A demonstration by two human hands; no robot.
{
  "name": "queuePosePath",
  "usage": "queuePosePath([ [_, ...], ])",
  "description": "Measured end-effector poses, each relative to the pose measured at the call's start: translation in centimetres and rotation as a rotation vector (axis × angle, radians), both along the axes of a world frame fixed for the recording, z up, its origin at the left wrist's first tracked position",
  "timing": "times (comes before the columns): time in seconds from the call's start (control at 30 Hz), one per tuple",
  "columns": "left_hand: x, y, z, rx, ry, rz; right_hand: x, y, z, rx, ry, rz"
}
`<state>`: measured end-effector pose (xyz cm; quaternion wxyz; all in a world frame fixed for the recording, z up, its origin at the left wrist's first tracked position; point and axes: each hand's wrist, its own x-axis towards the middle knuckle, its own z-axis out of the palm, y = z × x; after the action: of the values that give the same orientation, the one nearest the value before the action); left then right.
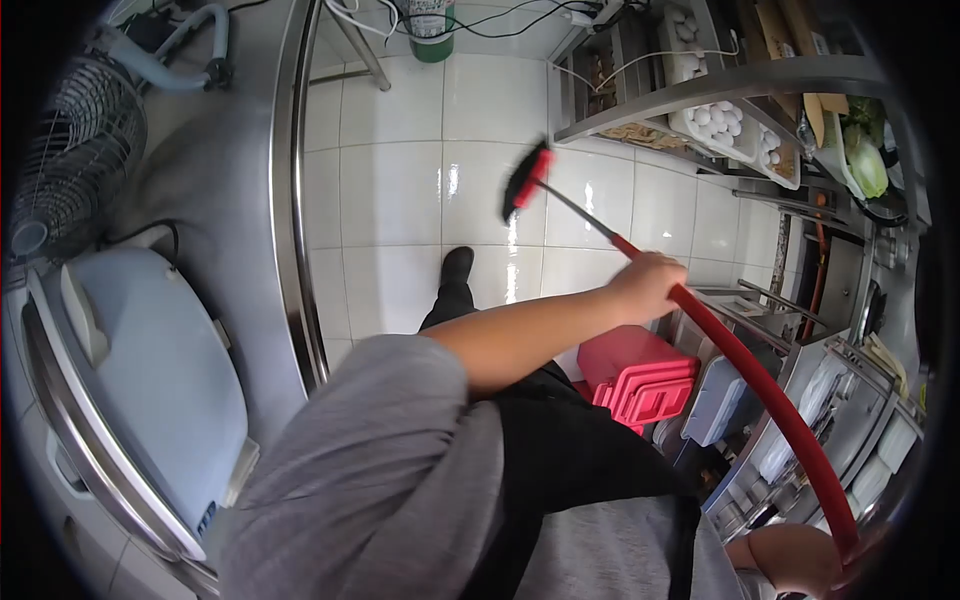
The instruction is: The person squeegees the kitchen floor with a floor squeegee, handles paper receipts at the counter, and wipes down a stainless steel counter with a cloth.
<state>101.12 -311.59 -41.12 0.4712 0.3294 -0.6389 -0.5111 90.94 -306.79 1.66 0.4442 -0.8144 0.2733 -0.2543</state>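
Note:
A broom with a red head and black bristles point(527, 180) rests on the white tiled floor, its long red handle point(745, 365) slanting down to the lower right. My left hand point(650, 285) is closed around the handle, below the thin dark section near the head. At the lower right edge, my right hand point(868, 568) is at the handle's top end and appears wrapped around it; the dark edge of the view hides most of its fingers.
Metal shelving point(700, 90) with egg trays point(715, 125) and a leafy vegetable point(866, 165) stands at the upper right. Red plastic bins point(640, 375) are by my legs. A steel counter point(230, 180) with a fan point(75, 140) lies left. A green container point(431, 45) stands far ahead.

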Motion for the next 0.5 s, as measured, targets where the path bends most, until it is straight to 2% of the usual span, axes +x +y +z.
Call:
queuePosePath([
  [0.03, -1.0, -0.8, 0.3, 0.011, -0.083, -0.117, 0.7, 0.9, 1.2, -0.008, 0.006, -0.008],
  [0.17, 1.6, -0.8, 5.6, -0.095, -0.154, -0.286, 2.1, 3.2, 3.9, -0.190, -0.214, -0.247],
  [0.27, 8.6, -1.8, 4.8, -0.053, -0.168, -0.117, -1.6, 0.2, 0.3, -0.011, -0.609, -0.217],
  [0.3, 11.0, -3.1, 2.0, -0.066, -0.311, -0.037, -3.4, -1.6, -2.2, 0.074, -0.731, -0.232],
  [0.33, 14.6, -4.7, 0.1, 0.036, -0.427, -0.016, -4.1, -3.7, -5.8, 0.163, -0.827, -0.269],
  [0.4, 22.3, -7.8, -4.6, 0.153, -0.649, 0.148, -1.7, -7.5, -14.8, 0.300, -0.865, -0.365],
  [0.43, 26.9, -9.3, -7.6, 0.140, -0.733, 0.226, 1.2, -9.3, -19.8, 0.330, -0.802, -0.405],
  [0.47, 31.6, -10.5, -10.5, 0.100, -0.760, 0.362, 4.9, -10.5, -24.7, 0.254, -0.649, -0.470],
  [0.5, 36.3, -11.5, -14.1, 0.000, -0.823, 0.522, 8.6, -11.0, -29.3, 0.281, -0.515, -0.398],
])
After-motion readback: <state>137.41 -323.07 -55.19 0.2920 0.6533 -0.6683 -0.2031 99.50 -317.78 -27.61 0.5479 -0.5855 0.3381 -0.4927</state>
